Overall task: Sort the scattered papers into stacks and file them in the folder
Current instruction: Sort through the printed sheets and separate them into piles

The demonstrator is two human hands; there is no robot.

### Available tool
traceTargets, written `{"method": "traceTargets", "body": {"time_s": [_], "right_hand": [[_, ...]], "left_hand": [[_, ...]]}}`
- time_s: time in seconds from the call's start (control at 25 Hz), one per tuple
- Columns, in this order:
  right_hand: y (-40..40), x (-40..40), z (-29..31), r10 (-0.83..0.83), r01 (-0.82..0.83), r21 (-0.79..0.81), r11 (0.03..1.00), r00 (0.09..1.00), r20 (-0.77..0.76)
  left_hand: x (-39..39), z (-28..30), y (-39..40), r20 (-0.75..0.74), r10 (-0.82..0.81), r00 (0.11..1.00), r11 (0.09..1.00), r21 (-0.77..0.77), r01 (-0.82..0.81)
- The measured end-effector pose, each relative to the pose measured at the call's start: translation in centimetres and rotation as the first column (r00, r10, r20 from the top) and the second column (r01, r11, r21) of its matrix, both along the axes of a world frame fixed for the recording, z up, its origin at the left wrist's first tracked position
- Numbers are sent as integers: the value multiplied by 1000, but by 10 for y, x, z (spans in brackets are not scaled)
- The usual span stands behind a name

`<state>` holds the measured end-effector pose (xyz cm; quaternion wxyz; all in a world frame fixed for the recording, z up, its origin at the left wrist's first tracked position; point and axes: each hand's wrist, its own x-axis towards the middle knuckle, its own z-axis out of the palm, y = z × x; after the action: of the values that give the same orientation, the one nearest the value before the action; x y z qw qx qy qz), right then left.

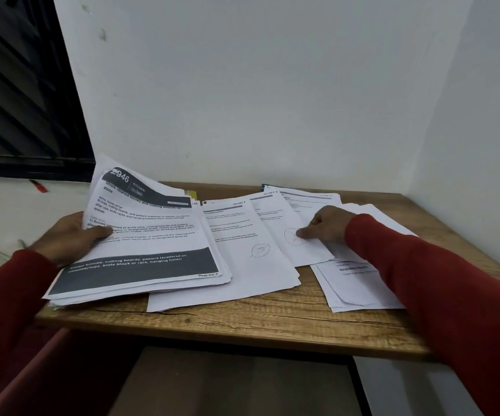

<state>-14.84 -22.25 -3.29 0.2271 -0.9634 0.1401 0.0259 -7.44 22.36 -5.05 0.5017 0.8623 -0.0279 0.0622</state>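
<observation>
From my remote seat I see the left hand (73,237) gripping a thick stack of printed pages (149,235) at its left edge, thumb on top, the far end lifted off the wooden counter (242,319); the right hand (324,225) presses a fingertip on a loose sheet marked with a circled number (295,232), fingers otherwise loosely curled; that sheet lies just right of the stack, long axis running away from me, nearer the right hand; I cannot make out the folder for certain.
</observation>
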Motion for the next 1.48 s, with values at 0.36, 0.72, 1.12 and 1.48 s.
{"method": "traceTargets", "body": {"time_s": [0.36, 0.72, 1.12, 1.48], "right_hand": [[-21, -14, 44, -269, 145, 251, 957, 763, 587], [-15, -22, 48, -439, -6, 620, 785, 699, 564], [45, -17, 1, -51, -101, 456, 884, 949, 310], [-57, -11, -1, -189, 178, -310, 934, 982, -5]], "left_hand": [[-7, 3, 0, 8, 13, 1000, 999, 29, -14], [-14, 14, 16, -53, 193, 980, 858, -474, -195], [-10, 6, -24, -5, 12, 1000, 998, -67, -12], [-6, 2, -27, 30, -25, 999, 1000, 13, 25]]}}
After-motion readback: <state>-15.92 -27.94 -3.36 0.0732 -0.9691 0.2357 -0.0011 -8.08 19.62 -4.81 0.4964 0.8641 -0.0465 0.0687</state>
